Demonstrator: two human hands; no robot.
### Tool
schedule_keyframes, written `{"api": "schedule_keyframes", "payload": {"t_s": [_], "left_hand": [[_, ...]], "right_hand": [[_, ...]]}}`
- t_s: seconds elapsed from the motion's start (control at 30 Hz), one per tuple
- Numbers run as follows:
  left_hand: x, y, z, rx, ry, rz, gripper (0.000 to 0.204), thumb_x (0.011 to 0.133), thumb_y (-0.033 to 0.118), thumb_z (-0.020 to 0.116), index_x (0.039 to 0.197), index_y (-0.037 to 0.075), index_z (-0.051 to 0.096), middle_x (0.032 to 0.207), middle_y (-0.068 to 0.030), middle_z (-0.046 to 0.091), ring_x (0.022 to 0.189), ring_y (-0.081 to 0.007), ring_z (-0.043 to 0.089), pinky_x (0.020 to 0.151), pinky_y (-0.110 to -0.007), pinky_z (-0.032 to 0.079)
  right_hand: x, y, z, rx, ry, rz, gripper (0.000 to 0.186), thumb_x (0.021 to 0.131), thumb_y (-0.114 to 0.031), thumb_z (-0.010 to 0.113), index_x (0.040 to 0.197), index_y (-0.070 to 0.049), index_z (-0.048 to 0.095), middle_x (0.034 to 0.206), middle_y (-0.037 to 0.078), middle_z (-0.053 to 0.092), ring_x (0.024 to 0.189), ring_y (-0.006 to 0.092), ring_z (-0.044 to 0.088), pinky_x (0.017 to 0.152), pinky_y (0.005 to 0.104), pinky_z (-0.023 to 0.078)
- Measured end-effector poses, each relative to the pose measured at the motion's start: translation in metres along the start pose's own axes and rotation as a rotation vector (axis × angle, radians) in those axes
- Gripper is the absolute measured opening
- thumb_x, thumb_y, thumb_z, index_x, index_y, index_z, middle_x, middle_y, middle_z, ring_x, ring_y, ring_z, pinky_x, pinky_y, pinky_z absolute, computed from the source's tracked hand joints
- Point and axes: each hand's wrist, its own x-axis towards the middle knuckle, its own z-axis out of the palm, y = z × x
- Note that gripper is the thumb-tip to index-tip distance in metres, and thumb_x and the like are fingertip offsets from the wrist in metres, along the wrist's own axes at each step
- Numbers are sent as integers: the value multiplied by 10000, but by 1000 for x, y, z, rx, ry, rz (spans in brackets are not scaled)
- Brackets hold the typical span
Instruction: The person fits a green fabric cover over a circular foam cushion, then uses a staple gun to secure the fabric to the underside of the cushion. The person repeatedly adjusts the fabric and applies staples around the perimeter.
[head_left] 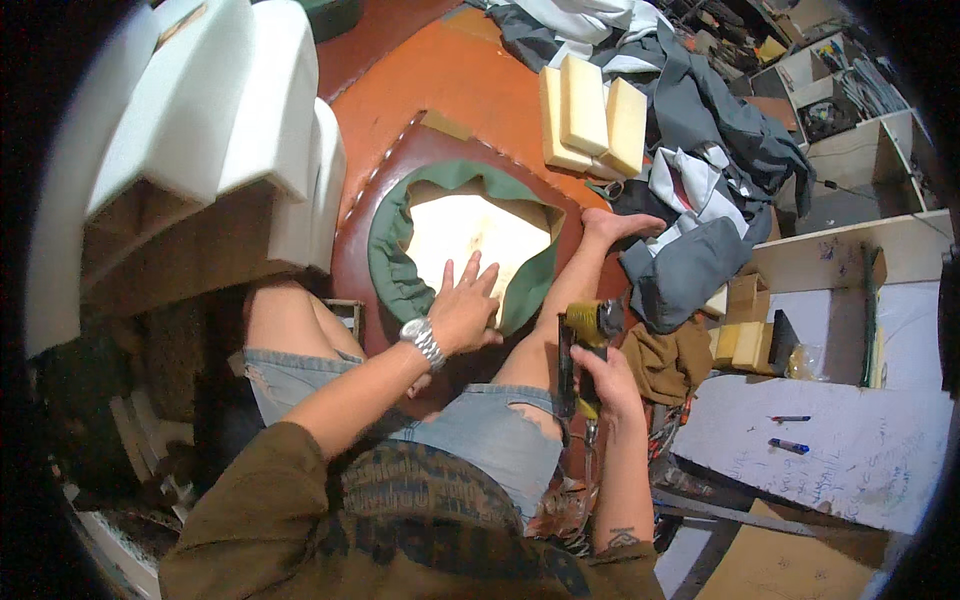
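Observation:
Between my legs lies a round cushion-like piece, a pale wooden disc [450, 232] with green fabric [393, 240] gathered around its rim. It rests on a dark red padded surface [352, 262]. My left hand [462, 305], with a watch on the wrist, lies on the near edge of the disc and fabric, fingers spread. In my right hand [608, 380] is a yellow and black staple gun [588, 335], held upright over my right thigh, apart from the disc. A hose fitting [590, 432] hangs from its lower end.
White padded furniture pieces [250, 110] stand at the left. Cream foam blocks [583, 105] sit beyond the disc, beside piled grey and white fabric [700, 120]. Brown cloth [672, 362] lies right of the staple gun. Two pens [790, 446] rest on a white board [800, 475] at far right.

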Motion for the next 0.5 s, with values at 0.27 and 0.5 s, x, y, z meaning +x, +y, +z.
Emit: {"api": "schedule_keyframes", "payload": {"t_s": [0.27,0.5], "left_hand": [[31,-24,11,52,1,72,379,871,432,809,1147,174,831,1592,-110,545,1471,-475,472,1192,-666,373],[45,-29,19,85,-19,107,341,900,397,775,1150,169,818,1555,-107,595,1377,-459,579,1064,-586,528]], "right_hand": [[-29,11,47,56,-43,200,163,972,-185,745,988,-35,682,735,6,631,590,115,578,545,292,475],[3,-8,85,-164,-30,103,212,960,-198,723,1060,-17,677,780,29,656,636,144,604,583,321,496]]}}
